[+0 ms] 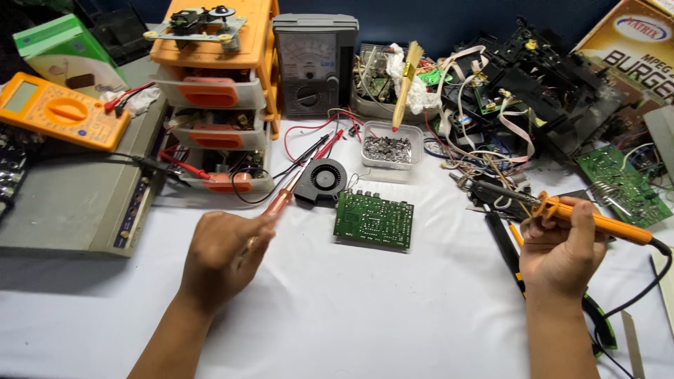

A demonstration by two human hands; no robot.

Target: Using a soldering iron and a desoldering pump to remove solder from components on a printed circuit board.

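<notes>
Soldering prep, I judge: right hand (558, 256) grips an orange soldering iron (597, 221), left hand (221, 256) pinches a copper-coloured pen tool (281, 201), both near the green circuit board (373, 220); next both must meet on it.

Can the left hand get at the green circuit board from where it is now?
Probably yes. The left hand holds a copper-coloured tool, and the green circuit board lies flat just to its right, with bare white tabletop between them. The occupied fingers could hamper a grasp.
</notes>
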